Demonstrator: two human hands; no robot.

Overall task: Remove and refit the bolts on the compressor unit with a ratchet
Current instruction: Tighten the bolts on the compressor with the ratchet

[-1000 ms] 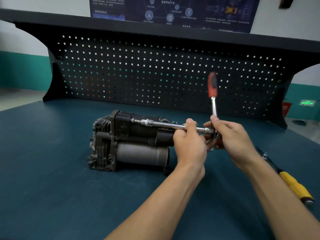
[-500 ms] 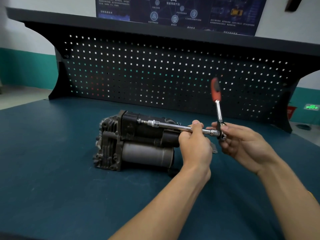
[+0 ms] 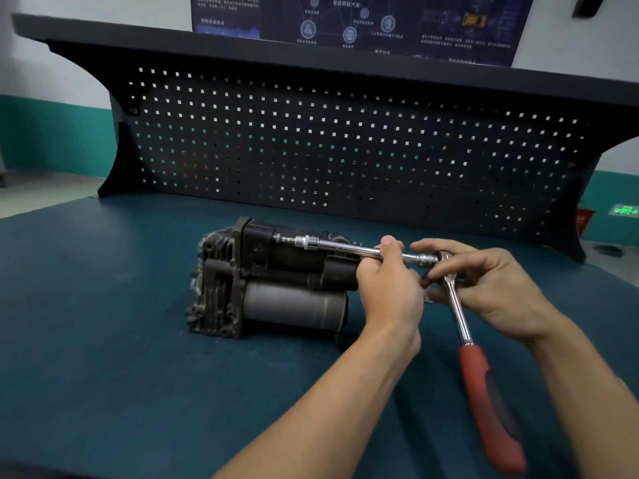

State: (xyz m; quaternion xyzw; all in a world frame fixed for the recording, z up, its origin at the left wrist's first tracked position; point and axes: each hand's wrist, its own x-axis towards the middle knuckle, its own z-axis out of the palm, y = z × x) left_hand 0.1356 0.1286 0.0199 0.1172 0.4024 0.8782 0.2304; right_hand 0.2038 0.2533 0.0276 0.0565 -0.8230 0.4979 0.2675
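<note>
The dark compressor unit [image 3: 269, 281] lies on its side on the blue bench top [image 3: 103, 357]. A chrome extension bar [image 3: 345, 246] with a socket runs from a bolt on the unit's upper part to the ratchet head. My left hand [image 3: 390, 288] grips the bar near its right end. My right hand [image 3: 491, 288] holds the ratchet [image 3: 484, 385] at its head, fingers curled round it. The red and black handle points down toward me.
A black pegboard back panel [image 3: 345, 150] stands behind the bench, with a shelf above it. A dark poster hangs on the wall. The bench's right edge lies near my right forearm.
The ratchet handle has swung from pointing up to pointing down toward me. My right hand has shifted on the ratchet head. My left hand stays on the extension bar.
</note>
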